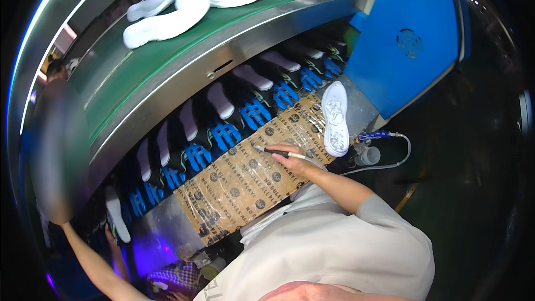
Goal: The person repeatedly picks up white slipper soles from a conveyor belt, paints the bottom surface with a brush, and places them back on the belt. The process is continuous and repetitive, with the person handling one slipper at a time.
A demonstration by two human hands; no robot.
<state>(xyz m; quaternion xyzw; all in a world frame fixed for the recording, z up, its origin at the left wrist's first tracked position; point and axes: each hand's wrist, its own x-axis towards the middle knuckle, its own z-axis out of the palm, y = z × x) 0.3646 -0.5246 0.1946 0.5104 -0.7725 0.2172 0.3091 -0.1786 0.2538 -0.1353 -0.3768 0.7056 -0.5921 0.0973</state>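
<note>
conveyor [167, 72]: green belt running across top, carrying white soles [167, 22]
rack below belt: holding a row of black shoes [245, 106] with blue lasts, white undersides facing up
table [251, 173]: lying under brown printed wrap
white sole [335, 118]: resting tread-up at table's right end, near blue machine [407, 44]
right hand [292, 159]: grip clamping on brush pen [281, 153], tip touching the wrap, left of the white sole
left hand [114, 234]: reaching toward shoes at lower left, grip state unclear, too dark
</note>
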